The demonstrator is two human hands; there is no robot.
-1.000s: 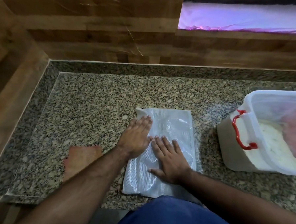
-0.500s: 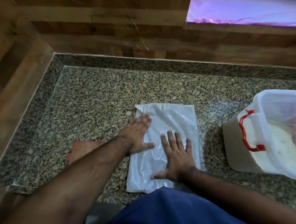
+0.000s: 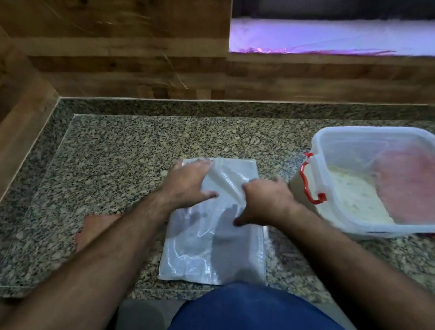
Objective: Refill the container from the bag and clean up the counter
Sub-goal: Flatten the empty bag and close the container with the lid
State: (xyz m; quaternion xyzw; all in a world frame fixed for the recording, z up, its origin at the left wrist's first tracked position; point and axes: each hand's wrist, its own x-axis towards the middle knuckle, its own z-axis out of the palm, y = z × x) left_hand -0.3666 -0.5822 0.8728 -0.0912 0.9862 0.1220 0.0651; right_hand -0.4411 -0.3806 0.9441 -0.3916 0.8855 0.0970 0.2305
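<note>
Two steps look done: your container [image 3: 376,183], right of frame, holds white grains, and the empty bag [image 3: 215,230] lies flat at center counter [image 3: 115,164]. Your left hand [image 3: 188,181] presses it open-palmed; right hand [image 3: 265,200] fingers pinch its edge. Folding and clearing remain.

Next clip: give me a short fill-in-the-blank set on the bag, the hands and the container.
1. The empty plastic bag lies flat on the ____ counter.
2. The container has ____ handles.
3. The container stands to the ____ of the bag.
4. The right hand lifts a fold of the bag while the left hand ____ it down.

Answers: granite; red; right; presses
</note>
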